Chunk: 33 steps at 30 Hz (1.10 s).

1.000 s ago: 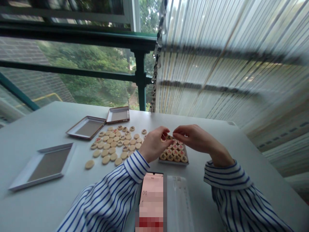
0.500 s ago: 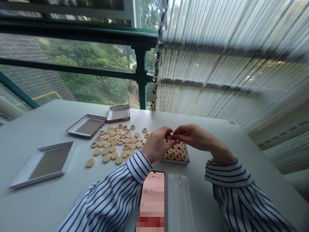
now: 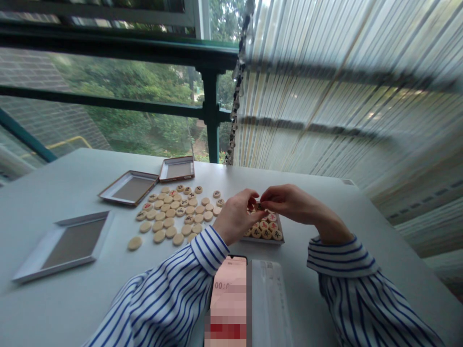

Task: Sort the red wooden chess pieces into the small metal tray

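Over a shallow box [image 3: 280, 241] of round wooden xiangqi pieces, my two hands meet. The fingertips of my right hand [image 3: 289, 202] pinch one xiangqi piece [image 3: 259, 206] with a dark character on it. From the other side, the curled fingers and thumb of my left hand [image 3: 235, 217] close around the same piece. Rows of pieces [image 3: 266, 234] with black and red characters lie face up in the box. My left hand and fingers hide the box's left and far parts.
Several loose pieces [image 3: 170, 213], many blank side up, spread left of my hands. Beyond them lie two shallow trays [image 3: 104, 196] [image 3: 162, 176], with another open tray [image 3: 21, 277] at the left. A phone [image 3: 231, 274] and a translucent case [image 3: 271, 299] lie in front of the box.
My hands have barely moved; the held piece has shifted very slightly. The loose pieces and trays stay where they were.
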Each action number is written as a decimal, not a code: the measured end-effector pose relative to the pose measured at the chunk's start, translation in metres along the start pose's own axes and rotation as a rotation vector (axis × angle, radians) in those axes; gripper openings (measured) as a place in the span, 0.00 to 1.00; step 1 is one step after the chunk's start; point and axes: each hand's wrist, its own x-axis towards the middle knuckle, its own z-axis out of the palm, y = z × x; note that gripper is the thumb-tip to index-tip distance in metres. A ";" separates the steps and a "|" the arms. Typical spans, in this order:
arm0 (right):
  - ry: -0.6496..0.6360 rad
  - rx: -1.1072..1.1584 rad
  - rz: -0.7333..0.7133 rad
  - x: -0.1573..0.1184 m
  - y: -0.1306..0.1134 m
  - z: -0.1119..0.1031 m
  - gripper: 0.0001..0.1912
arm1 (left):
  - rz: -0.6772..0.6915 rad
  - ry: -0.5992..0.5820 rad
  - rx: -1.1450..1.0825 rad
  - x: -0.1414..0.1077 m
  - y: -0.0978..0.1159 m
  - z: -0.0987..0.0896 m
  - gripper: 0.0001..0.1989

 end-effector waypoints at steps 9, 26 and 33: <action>-0.003 -0.107 0.028 -0.003 -0.001 -0.007 0.09 | -0.205 -0.126 -0.248 0.004 -0.004 0.000 0.12; -0.028 -0.164 -0.009 -0.004 -0.006 -0.007 0.10 | -0.345 -0.127 -0.367 0.007 0.002 -0.002 0.10; -0.064 -0.141 -0.030 -0.004 -0.007 -0.007 0.11 | -0.350 -0.092 -0.347 0.007 0.001 -0.004 0.10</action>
